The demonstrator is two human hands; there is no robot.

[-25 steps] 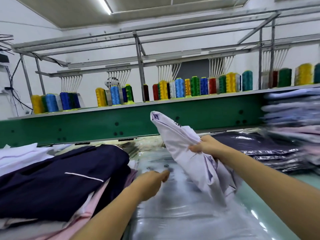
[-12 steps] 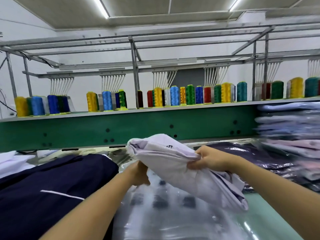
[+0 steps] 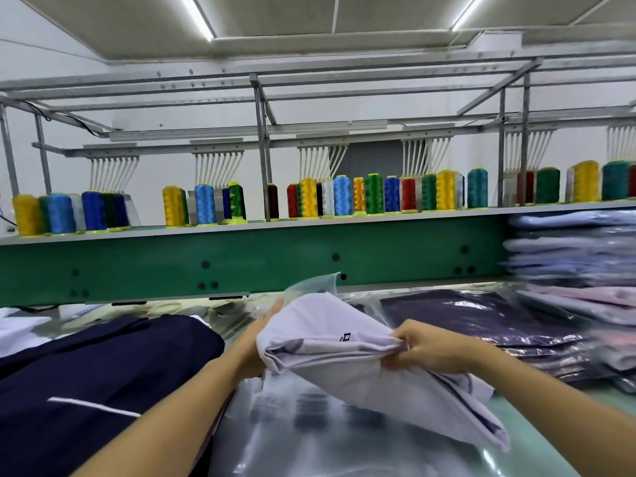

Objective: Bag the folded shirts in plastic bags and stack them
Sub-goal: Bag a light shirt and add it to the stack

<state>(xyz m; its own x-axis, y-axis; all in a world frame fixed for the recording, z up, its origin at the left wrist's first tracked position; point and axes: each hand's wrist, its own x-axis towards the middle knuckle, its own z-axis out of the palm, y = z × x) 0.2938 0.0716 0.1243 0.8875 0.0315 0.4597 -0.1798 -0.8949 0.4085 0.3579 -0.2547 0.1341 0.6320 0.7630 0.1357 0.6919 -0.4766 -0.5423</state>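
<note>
Nearest you, flat clear plastic bags (image 3: 344,438) lie on the table (image 3: 530,463), seemingly empty. Above them you hold the folded lilac shirt (image 3: 344,359). It looks soft, light and floppy, with its near end sagging, so support it under the fold, not by one edge. Your right hand (image 3: 426,349) pinches its bunched edge. Your left hand (image 3: 263,333) is tucked behind the far end, and I can't tell its grip. Beyond, a bag mouth (image 3: 316,284) lifts up. Bagged dark shirts (image 3: 481,321) lie to the right, and a blurred bagged stack (image 3: 578,256) rises further off.

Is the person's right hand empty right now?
No, the right hand grips the bunched edge of the pale lilac shirt, holding it up above the flat plastic bags.
</note>
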